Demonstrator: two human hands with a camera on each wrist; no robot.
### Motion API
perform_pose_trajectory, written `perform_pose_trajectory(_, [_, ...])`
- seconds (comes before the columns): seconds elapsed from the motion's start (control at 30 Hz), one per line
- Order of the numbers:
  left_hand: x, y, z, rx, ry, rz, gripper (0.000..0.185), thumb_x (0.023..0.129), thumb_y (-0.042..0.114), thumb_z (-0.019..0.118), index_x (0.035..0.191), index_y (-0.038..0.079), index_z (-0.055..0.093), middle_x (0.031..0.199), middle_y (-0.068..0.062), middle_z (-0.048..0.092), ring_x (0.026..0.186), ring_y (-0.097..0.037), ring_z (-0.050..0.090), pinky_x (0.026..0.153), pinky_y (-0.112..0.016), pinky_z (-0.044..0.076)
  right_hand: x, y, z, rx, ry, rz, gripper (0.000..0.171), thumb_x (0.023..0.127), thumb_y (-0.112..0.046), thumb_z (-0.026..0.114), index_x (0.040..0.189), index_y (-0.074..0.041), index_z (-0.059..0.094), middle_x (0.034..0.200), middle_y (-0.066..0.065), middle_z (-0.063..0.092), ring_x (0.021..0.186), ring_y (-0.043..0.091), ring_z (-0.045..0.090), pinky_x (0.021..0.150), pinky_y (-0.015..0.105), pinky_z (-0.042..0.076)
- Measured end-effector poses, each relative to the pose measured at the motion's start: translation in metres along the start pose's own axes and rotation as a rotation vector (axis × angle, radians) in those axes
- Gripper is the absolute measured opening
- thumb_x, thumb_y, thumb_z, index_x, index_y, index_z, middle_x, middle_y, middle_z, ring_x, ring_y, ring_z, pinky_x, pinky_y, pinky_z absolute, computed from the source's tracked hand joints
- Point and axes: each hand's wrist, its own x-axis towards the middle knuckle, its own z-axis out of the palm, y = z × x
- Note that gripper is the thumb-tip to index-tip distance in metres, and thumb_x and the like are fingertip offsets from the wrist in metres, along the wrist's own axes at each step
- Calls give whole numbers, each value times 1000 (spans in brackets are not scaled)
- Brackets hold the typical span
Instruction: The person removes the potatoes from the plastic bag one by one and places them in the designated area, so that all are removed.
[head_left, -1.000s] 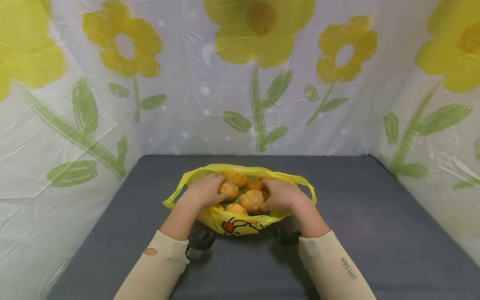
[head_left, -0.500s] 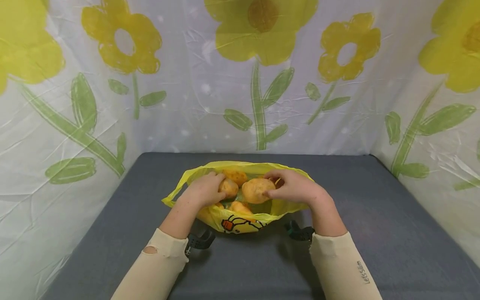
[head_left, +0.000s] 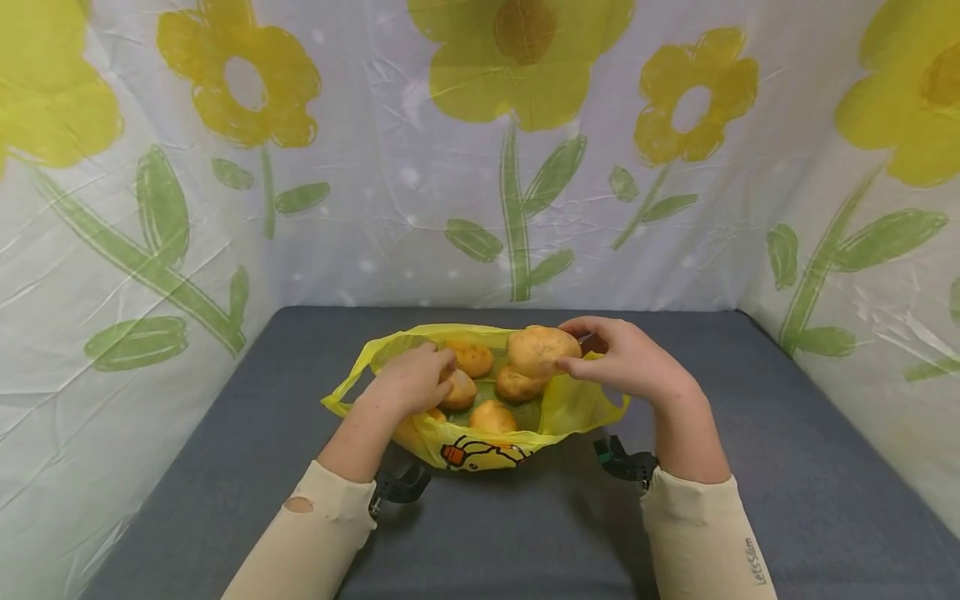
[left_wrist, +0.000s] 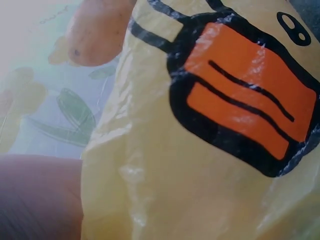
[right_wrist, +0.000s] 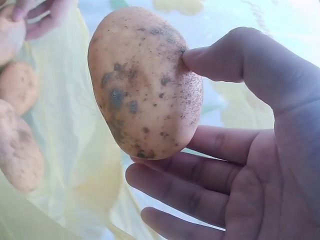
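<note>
Sagging on the table (head_left: 675,533), the thin yellow bag (head_left: 480,442) looks limp and slippery; its potatoes seem firm and weighty. The right hand (head_left: 637,362) pinches one potato (head_left: 542,350) above the opening, thumb opposite fingers, as the wrist view confirms; the left hand (head_left: 408,383) probably grips another potato (head_left: 459,389) inside.

The open yellow bag (head_left: 480,442) sits mid-mat, its mouth partly taken up by the left hand (head_left: 408,383) at the left rim and loose potatoes (head_left: 491,417) inside. The grey mat (head_left: 750,467) lies bare to the right, left and far side. Flowered sheets (head_left: 450,167) wall three sides.
</note>
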Motion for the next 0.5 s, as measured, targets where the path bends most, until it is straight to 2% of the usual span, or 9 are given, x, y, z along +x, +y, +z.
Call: perform_pose_trajectory(0.5, [0, 2, 1, -9, 11, -1, 15, 101, 22, 66, 113, 13, 65, 106, -9, 57, 90, -26, 58, 78, -44, 50, -20, 29, -34, 65, 94, 63, 62, 98, -45, 69, 145, -7, 56, 129, 14, 64, 116, 32, 62, 95, 49, 51])
